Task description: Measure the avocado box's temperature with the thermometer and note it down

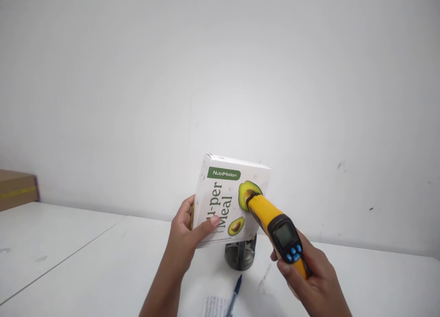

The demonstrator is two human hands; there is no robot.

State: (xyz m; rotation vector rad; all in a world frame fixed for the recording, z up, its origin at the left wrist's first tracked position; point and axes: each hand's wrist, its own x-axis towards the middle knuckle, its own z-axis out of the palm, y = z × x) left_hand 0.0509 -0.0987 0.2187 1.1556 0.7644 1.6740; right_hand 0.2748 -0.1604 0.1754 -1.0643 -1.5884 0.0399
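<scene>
A white NutriMotion meal box [202, 200] with avocado pictures is held up above the table, tilted a little. My left hand [192, 230] grips its lower left side, thumb on the front face and the other fingers behind. In my right hand [312, 271] is a yellow and black infrared thermometer [271, 216], fingers wrapped round its handle. Its nose points at the box front, over the upper avocado; whether it touches the box I cannot tell. The small grey screen and blue buttons face me, and no reading shows on the screen.
Behind the box stands a dark, see-through container [240, 257], its top hidden. A blue pen [234, 294] and a printed paper [215, 306] lie on the white table [85, 262] near me. At far left sits a cardboard box [17, 188] by the wall [220, 78].
</scene>
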